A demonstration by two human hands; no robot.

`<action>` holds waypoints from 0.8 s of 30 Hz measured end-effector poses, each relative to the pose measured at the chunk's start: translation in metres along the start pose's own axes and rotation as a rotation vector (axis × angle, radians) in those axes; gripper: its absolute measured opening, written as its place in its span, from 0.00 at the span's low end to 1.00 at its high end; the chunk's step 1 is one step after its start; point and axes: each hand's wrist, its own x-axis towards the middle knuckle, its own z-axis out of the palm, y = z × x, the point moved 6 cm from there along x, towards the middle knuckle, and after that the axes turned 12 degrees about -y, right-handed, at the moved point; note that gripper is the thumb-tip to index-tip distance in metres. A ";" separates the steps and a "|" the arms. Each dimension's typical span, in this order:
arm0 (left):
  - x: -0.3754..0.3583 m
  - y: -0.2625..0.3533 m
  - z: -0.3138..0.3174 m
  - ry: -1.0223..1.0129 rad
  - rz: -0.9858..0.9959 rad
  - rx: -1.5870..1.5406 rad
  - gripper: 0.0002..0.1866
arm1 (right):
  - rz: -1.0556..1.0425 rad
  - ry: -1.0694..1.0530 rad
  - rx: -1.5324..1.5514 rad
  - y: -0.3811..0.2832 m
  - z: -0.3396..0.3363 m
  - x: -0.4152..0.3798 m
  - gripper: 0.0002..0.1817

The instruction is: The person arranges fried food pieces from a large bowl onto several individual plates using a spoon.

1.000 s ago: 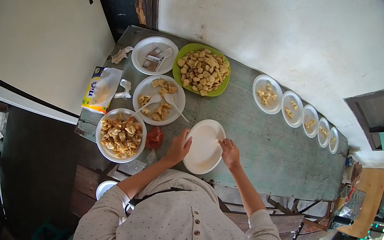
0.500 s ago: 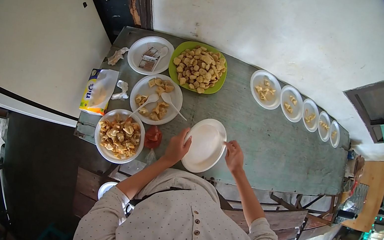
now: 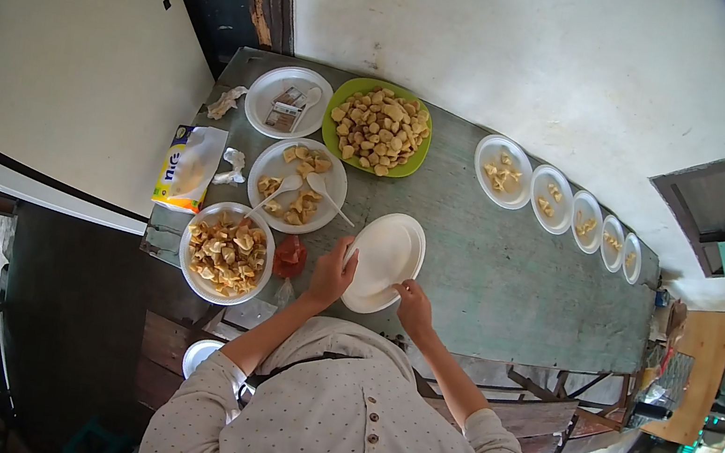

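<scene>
A white oval plate with nothing on it is held tilted above the near edge of the table. My left hand grips its left rim, fingers closed round the edge. On the plate's lower right rim, my right hand pinches the edge with its fingertips. Left of the hands lie a red plastic bag and a white bowl heaped with folded fried pieces. Behind that, a white plate holds more folded pieces and two white spoons.
A green dish of round fried pieces stands at the back. Beside it, a white plate holds small packets and a spoon. Several plates with small portions, the nearest, line the wall. A tissue pack sits at the left edge.
My right hand has moved down and left along the plate's rim, from its right side to its lower right. The plate has shifted slightly up and left.
</scene>
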 end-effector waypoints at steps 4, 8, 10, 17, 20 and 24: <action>0.002 -0.001 0.002 -0.006 0.015 0.004 0.14 | 0.042 -0.178 0.159 0.007 -0.001 0.011 0.11; 0.002 -0.001 0.002 -0.002 -0.007 0.001 0.14 | 0.086 -0.042 0.146 0.013 -0.034 0.033 0.07; 0.002 0.002 0.001 0.000 -0.004 0.005 0.14 | 0.193 0.051 0.108 0.020 -0.039 0.040 0.07; 0.000 -0.001 0.000 -0.049 -0.109 0.000 0.12 | 0.197 0.082 0.099 0.012 -0.012 0.040 0.06; -0.002 -0.002 -0.001 0.046 -0.006 -0.014 0.12 | 0.214 0.056 0.129 0.009 -0.004 0.033 0.05; -0.002 -0.003 0.001 0.048 -0.004 -0.015 0.12 | 0.207 0.020 0.179 0.002 0.003 0.022 0.04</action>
